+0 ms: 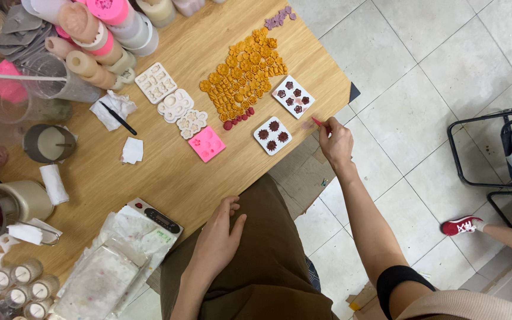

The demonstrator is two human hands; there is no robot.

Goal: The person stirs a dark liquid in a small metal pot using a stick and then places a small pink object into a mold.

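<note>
My right hand (335, 142) reaches to the wooden table's (167, 172) near right edge and pinches a small dark red tool (317, 122) over a pinkish smear on the wood. Just left of it lie two white square moulds with dark red flower shapes, one (272, 135) closer and one (293, 96) farther. My left hand (220, 237) rests flat on my lap, fingers together, holding nothing. A patch of several small orange wax flowers (244, 74) covers the table beyond the moulds.
A pink mould (207, 144), white moulds (173, 104), a black pen on tissue (117, 117), a digital scale (155, 219), small candle glasses (25, 284) and stacked cups (99, 35) crowd the table. A black chair frame (481, 148) and another person's red shoe (460, 225) are at right.
</note>
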